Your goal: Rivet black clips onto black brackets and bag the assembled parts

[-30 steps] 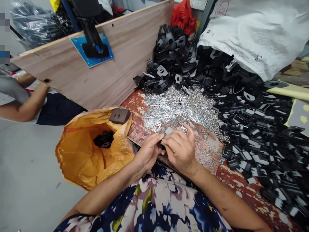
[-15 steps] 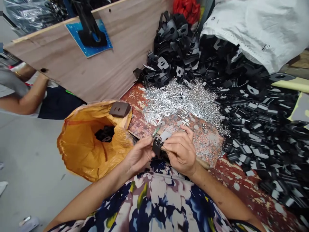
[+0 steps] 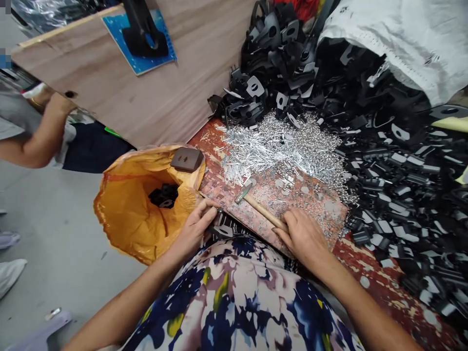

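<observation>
My right hand (image 3: pixel 303 237) is closed round the wooden handle of a small hammer (image 3: pixel 256 204), whose metal head rests on the worn red table top (image 3: pixel 369 273). My left hand (image 3: pixel 195 226) is at the table's near edge, beside the orange bag, its fingers curled on a black plastic part (image 3: pixel 223 230) just above my lap. A heap of small silver pins (image 3: pixel 278 146) lies a little beyond the hammer head.
An open orange bag (image 3: pixel 120 219) holding black parts stands at the left, with a brown block (image 3: pixel 187 159) on its rim. A big heap of black plastic parts (image 3: pixel 387 161) spills from a white sack (image 3: pixel 402 39). A wooden board (image 3: pixel 146 92) leans behind. Another person's arm (image 3: pixel 32 146) is far left.
My hands have parted. The right hand moved right and down, laying the hammer on the table. The left hand carried the black part down to the table edge.
</observation>
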